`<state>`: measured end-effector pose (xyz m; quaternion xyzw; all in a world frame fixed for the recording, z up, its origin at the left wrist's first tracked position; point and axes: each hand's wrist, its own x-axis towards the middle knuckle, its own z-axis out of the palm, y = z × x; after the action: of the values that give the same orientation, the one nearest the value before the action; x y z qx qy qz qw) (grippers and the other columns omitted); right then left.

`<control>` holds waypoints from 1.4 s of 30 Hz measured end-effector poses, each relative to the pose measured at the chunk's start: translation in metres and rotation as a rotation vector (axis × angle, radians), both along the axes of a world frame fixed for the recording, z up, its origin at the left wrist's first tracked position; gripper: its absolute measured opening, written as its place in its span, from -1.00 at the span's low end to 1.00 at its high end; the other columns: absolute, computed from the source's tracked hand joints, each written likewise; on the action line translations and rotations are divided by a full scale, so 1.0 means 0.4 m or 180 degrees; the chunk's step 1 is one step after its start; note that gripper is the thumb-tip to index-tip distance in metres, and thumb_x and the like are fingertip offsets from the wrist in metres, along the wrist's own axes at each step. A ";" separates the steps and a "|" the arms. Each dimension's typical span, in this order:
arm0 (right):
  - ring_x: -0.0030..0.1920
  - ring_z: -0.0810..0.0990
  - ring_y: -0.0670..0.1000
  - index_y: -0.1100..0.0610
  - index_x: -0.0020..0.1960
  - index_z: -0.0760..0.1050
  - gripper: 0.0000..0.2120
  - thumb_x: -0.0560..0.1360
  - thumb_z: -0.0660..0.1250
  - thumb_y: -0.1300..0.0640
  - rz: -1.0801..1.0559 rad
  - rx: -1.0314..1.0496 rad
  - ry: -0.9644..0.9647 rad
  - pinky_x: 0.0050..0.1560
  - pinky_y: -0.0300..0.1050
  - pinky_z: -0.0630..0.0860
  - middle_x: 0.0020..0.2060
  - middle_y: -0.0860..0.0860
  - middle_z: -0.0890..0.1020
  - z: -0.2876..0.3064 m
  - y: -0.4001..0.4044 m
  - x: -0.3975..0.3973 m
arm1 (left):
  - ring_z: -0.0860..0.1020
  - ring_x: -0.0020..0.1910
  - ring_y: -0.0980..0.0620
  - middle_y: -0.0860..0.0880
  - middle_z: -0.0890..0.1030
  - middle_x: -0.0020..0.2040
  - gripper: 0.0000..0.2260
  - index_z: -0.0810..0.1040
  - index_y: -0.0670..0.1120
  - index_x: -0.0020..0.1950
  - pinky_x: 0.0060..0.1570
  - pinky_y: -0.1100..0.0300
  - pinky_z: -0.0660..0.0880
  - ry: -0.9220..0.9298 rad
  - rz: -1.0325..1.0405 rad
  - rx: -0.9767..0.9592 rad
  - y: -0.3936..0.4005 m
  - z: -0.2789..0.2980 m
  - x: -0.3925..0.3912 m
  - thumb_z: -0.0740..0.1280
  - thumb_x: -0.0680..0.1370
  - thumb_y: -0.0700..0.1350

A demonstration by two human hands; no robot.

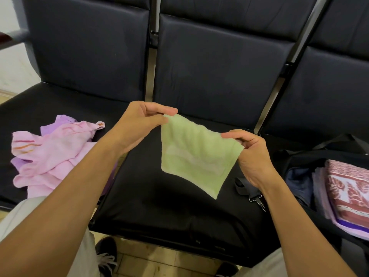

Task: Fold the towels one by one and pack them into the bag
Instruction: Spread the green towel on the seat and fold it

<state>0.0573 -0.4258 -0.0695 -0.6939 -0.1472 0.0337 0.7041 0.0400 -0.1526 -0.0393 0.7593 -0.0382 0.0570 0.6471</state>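
Note:
A small light green towel hangs in the air above the middle black seat. My left hand pinches its upper left corner between thumb and fingers. My right hand pinches the upper right corner, a little lower than the left. The towel droops to a point below. A heap of unfolded pink and purple towels lies on the left seat. The open black bag sits on the right seat, with a folded red-and-white patterned towel on a lilac one inside it.
Black padded seats with dark backrests fill the view, joined by metal frame bars. A black strap with a clip lies beside the bag. My shoes and a tiled floor show below the seat's front edge.

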 end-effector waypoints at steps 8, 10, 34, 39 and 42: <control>-0.08 0.63 0.04 0.05 0.00 0.66 -0.60 0.41 0.42 0.52 -0.0455 -0.1126 -0.0937 -0.03 -0.06 0.63 -0.08 0.05 0.65 -0.028 -0.003 0.008 | 0.57 0.14 0.20 0.14 0.61 0.09 -0.72 0.62 0.00 0.13 0.18 0.30 0.50 -0.0584 0.0049 0.1559 -0.004 -0.025 0.008 0.35 0.54 -0.33; -0.10 0.59 0.05 -0.07 0.02 0.64 -0.51 0.40 0.43 0.52 -0.0476 -0.1287 -0.1064 -0.06 -0.08 0.61 -0.10 0.00 0.62 -0.032 0.003 0.007 | 0.48 0.15 0.23 0.17 0.57 0.11 -0.68 0.59 0.01 0.20 0.17 0.46 0.36 -0.0697 0.0242 0.1964 -0.011 -0.034 0.007 0.31 0.56 -0.33; 0.02 0.68 0.07 0.07 0.03 0.56 -0.73 0.53 0.33 0.43 0.0206 -0.0503 0.0129 -0.10 0.01 0.60 -0.03 0.04 0.69 -0.002 0.025 -0.020 | 0.41 0.05 0.00 -0.02 0.51 0.04 -0.77 0.54 -0.11 0.15 0.08 0.06 0.41 -0.1138 0.0512 0.2988 -0.017 -0.047 0.011 0.23 0.56 -0.32; 0.18 0.65 0.07 -0.10 0.14 0.67 -0.58 0.34 0.44 -0.25 0.0884 0.0250 0.1154 0.08 -0.01 0.61 0.15 0.03 0.68 0.018 0.032 -0.043 | 0.46 -0.04 0.19 0.11 0.43 0.00 -0.91 0.43 0.00 0.10 -0.05 0.41 0.37 -0.0555 0.0513 0.1759 -0.042 -0.032 0.006 0.18 0.64 -0.16; 0.14 0.67 0.04 -0.10 0.06 0.71 -0.64 0.45 0.25 -0.21 0.0677 0.0532 0.1563 -0.01 -0.09 0.63 0.12 0.01 0.70 0.032 0.036 -0.049 | 0.48 -0.19 0.31 0.11 0.52 -0.07 -0.91 0.43 0.00 0.08 -0.24 0.50 0.38 -0.0281 0.0349 0.1070 -0.054 -0.024 0.001 0.15 0.67 -0.06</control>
<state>0.0376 -0.4115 -0.0567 -0.5851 -0.0465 0.2623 0.7660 0.0404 -0.1741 -0.0488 0.8545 -0.0340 0.1182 0.5047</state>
